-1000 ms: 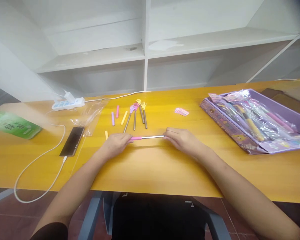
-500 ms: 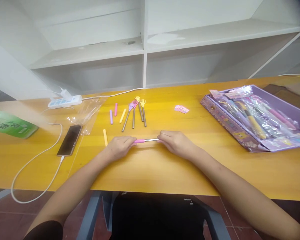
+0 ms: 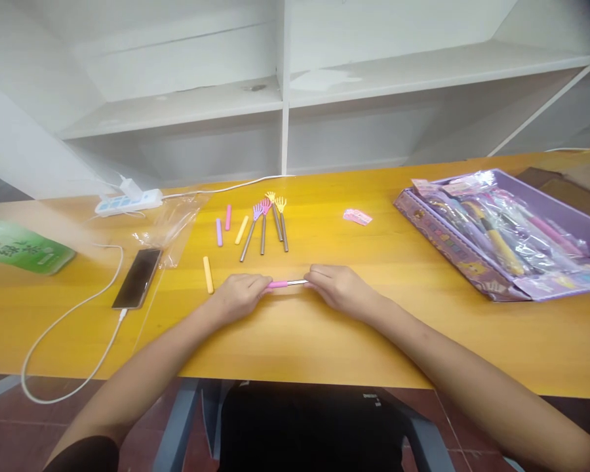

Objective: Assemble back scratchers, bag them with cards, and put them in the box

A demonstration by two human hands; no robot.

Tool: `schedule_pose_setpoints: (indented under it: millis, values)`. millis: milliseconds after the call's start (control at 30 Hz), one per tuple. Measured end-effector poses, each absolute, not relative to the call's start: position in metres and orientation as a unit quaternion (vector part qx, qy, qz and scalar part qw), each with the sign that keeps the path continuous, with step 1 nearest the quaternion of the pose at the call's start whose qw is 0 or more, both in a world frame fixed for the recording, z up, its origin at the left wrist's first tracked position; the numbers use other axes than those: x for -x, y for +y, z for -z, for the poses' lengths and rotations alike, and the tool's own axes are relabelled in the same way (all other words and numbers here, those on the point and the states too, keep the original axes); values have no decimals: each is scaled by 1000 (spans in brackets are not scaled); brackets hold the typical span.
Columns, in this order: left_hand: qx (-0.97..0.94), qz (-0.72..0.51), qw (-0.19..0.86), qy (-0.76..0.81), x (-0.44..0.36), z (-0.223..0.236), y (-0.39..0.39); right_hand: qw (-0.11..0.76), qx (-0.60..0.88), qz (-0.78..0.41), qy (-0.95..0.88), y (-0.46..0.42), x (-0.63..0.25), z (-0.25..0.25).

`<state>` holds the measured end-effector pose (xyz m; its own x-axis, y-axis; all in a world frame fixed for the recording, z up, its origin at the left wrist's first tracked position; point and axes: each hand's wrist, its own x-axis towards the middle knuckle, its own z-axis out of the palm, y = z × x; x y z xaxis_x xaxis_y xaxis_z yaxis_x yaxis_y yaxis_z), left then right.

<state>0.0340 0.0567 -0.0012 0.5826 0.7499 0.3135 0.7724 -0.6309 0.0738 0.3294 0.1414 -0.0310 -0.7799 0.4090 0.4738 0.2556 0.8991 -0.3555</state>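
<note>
My left hand (image 3: pixel 243 295) is closed around a pink handle sleeve (image 3: pixel 278 284). A thin metal rod (image 3: pixel 296 282) sticks out of the sleeve's right end. My right hand (image 3: pixel 338 288) pinches the rod's other end, and its fingers hide that tip. Handle and rod lie level, just above the table. Beyond my hands are several hand-shaped back scratcher heads on metal rods, among them a purple one (image 3: pixel 253 223) and a pink one (image 3: pixel 264 223). Left of them lie loose sleeves: purple (image 3: pixel 219 233), pink (image 3: pixel 228 217) and yellow (image 3: pixel 242 230). Another yellow sleeve (image 3: pixel 208 275) is near my left hand.
A purple display box (image 3: pixel 509 295) with bagged back scratchers stands at the right. Small pink cards (image 3: pixel 357 216) lie mid-table. To the left are a phone (image 3: pixel 137 278) on a white cable, a power strip (image 3: pixel 128 202), clear plastic film (image 3: pixel 179 223) and a green package (image 3: pixel 27 246).
My hands have come slightly closer together. Less of the metal rod shows between the pink sleeve and my right fingers. The other things on the table stay in place.
</note>
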Motion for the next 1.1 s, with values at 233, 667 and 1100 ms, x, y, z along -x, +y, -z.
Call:
schedule_pose_setpoints:
  millis: [233, 667, 1100]
  values:
    - [885, 174, -12, -432, -33, 10, 54, 277, 181, -169, -929, 134, -325, 38]
    - [890, 128, 11, -438, -37, 5, 53, 267, 180, -161, -933, 130, -323, 33]
    - [866, -84, 28, -491, -82, 1, 43, 225, 191, -87, -951, 121, -299, 41]
